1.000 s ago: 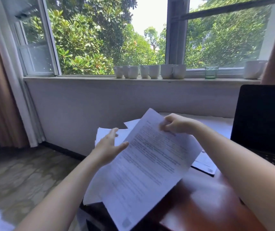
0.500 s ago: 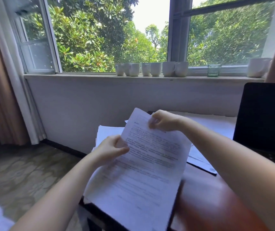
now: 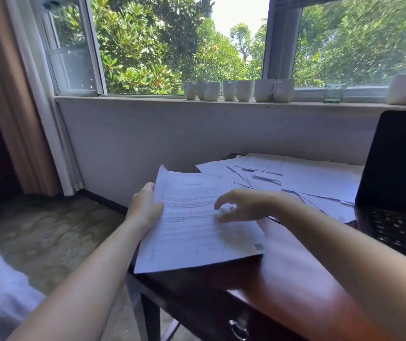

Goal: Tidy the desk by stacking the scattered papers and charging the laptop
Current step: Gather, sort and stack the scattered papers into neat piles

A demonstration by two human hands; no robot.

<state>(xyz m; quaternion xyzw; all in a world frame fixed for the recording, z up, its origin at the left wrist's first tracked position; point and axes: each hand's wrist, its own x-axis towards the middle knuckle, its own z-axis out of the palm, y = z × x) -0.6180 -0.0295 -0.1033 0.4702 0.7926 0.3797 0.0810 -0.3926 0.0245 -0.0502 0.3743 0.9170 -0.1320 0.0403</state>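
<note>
Window wall at the back, with a row of white mugs (image 3: 237, 91) and a small glass (image 3: 333, 93) on the windowsill (image 3: 133, 99). Below it stands a dark wooden worktop (image 3: 290, 279).

Observed: a printed sheet (image 3: 197, 232) lies at the near left corner of the worktop, its near edge overhanging. Its long axis runs from the person toward the wall, canted slightly left. The left hand (image 3: 145, 209) grips the sheet by its left edge. The right hand (image 3: 246, 205) is over the middle of the sheet, its fingers (image 3: 231, 196) spread and lightly curved, pinching nothing. Motion blur prevents saying whether they touch the paper.

The scattered papers (image 3: 300, 179) lie overlapped and askew beyond and to the right of the sheet, between it and the open laptop (image 3: 399, 166) at the far right. No charging cable is in view.

Assessment: stacking is under way and the laptop has not been attended to. The loose papers lie to the right of the right hand's fingers and farther from the person. The right hand is plainly the nearer, and it is free. A reach to the right and forward would meet them, while the left hand steadies the sheet.
</note>
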